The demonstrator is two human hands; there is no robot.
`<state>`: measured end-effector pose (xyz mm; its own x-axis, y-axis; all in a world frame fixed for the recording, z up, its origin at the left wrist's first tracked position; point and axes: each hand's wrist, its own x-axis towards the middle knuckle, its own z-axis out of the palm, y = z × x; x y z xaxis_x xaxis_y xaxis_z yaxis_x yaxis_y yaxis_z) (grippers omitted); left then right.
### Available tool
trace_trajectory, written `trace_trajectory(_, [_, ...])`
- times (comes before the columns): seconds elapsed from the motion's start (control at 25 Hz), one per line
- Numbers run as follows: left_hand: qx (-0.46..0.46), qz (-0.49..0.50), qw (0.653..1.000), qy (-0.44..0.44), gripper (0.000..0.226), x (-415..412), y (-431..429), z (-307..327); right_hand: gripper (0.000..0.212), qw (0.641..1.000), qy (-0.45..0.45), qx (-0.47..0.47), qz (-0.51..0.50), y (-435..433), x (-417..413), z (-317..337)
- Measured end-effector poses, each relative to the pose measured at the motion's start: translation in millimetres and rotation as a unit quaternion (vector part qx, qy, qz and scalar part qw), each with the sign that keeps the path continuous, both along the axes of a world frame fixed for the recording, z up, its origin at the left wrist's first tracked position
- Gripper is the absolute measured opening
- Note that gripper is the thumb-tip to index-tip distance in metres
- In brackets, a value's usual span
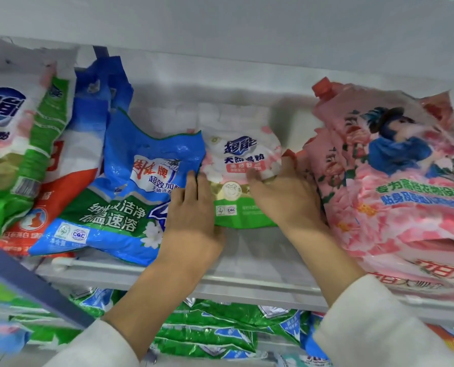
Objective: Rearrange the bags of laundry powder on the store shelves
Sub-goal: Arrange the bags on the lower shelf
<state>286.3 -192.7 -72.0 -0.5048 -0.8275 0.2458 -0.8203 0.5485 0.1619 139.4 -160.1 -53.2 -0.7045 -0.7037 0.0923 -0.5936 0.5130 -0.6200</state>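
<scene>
A small white, pink and green bag of laundry powder [243, 165] stands upright at the middle of the upper shelf [247, 260]. My left hand [194, 207] presses straight fingers against the bag's left edge, next to a leaning blue and green bag [130, 197]. My right hand [286, 197] lies on the bag's right side, with the thumb on the front and the fingers along the right edge. Both hands touch the bag from either side.
Pink flowered bags [395, 181] are piled on the right of the shelf, close to my right wrist. A larger white and green bag [16, 144] and a red and white bag [61, 186] lean at the left. Green and blue bags [215, 332] fill the shelf below.
</scene>
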Motion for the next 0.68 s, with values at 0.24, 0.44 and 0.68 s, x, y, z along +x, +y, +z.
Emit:
trace_trajectory(0.24, [0.106, 0.003, 0.956, 0.272, 0.07, 16, 3, -5, 0.059, 0.987, -0.13, -0.085, -0.042, 4, 4, 6])
trace_trajectory(0.44, [0.483, 0.05, 0.682, 0.547, 0.063, 39, -11, 38, 0.04, 0.921, -0.352, -0.17, -0.003, 14, 14, 26])
trace_trajectory(0.68, [0.552, 0.027, 0.687, 0.471, 0.054, 70, 3, 95, 0.061, 0.851, -0.488, -0.192, 0.039, 49, 36, 33])
